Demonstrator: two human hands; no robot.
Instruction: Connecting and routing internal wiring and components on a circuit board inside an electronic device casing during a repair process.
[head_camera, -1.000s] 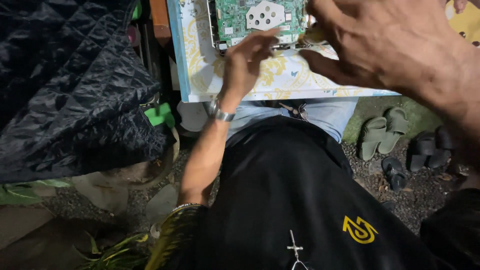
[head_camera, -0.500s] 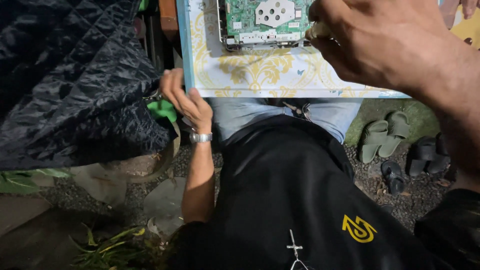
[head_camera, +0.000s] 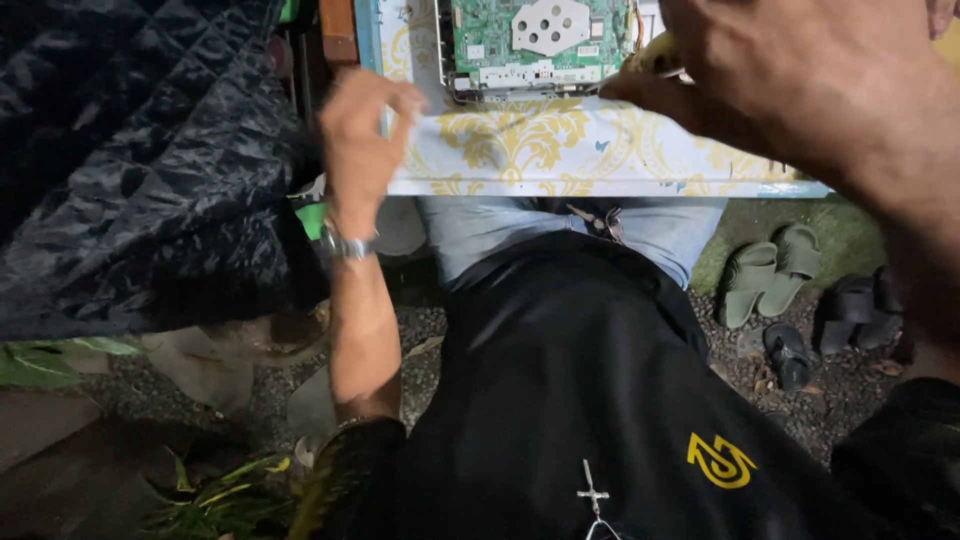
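A green circuit board (head_camera: 540, 35) with a pale metal plate lies on a table covered in a white and yellow patterned cloth (head_camera: 520, 150). My right hand (head_camera: 800, 80) is closed around a yellowish tool handle (head_camera: 655, 55). The tool's thin metal tip touches the board's near right edge. My left hand (head_camera: 360, 140), with a wristwatch (head_camera: 345, 245) on it, hovers at the table's near left corner. Its thumb and fingers are pinched together. Whether anything small sits between them is not visible.
A black quilted cover (head_camera: 130, 150) hangs at the left, close to my left arm. Green sandals (head_camera: 770, 275) and dark sandals (head_camera: 850, 310) lie on gravel at the right. Leaves (head_camera: 220, 500) lie at the lower left. My lap is under the table edge.
My left hand left the board, dropped off the table's left side, then rose back to the table's corner. My right hand stayed at the board with the tool.
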